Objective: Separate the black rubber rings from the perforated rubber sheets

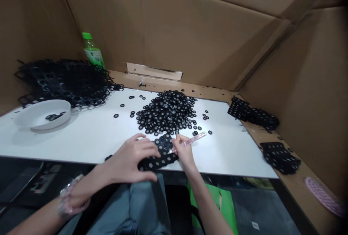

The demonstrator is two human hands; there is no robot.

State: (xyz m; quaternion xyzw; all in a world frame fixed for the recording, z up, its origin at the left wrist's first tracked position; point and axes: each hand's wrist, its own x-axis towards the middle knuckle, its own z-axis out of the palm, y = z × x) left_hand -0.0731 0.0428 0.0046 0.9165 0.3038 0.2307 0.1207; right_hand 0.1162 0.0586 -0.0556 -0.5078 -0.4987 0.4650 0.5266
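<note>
My left hand [133,159] lies over a black perforated rubber sheet [159,162] at the table's near edge, its fingers pressing and gripping the sheet. My right hand [183,151] pinches a translucent pink plastic strip [189,141], whose tip reaches the sheet next to my left fingers. Just beyond both hands spreads a large heap of small black rings with grey centres [165,112], and several loose rings lie around it on the white tabletop [92,137].
A white bowl [40,115] holding a few black pieces stands at the left, before a heap of black ring mesh [62,83]. Behind it is a green-capped bottle [92,50]. Black perforated sheets [280,158] lie on the right cardboard ledge [296,188]. Cardboard walls surround the table.
</note>
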